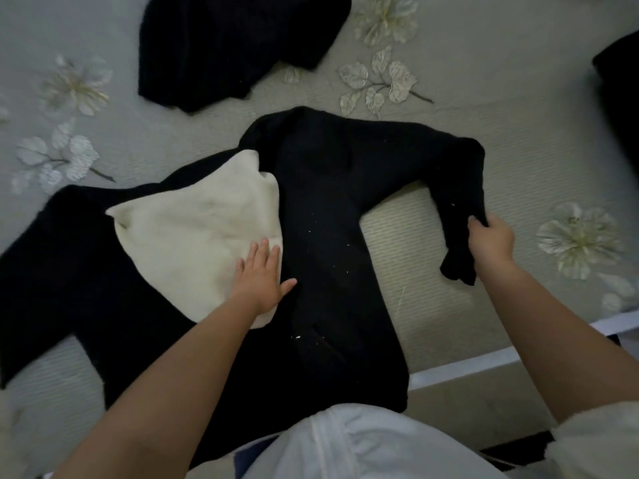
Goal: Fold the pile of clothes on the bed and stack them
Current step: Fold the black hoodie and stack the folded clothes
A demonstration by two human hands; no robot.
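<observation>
A black cardigan [321, 216] is spread at the bed's [518, 140] near edge. The sleeve [463, 202] is gripped by the right hand [491, 243]; the left hand [262, 274] is pressed flat, apparently on the cream lining [193, 229]. The sleeve is best carried leftward across the body, kept taut.

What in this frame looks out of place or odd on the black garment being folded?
White specks of lint dot the front of the black garment, standing out against the dark fabric. Its cream lining is flipped open under the flat left hand, and the right hand grips one sleeve. Nothing looks torn.
</observation>
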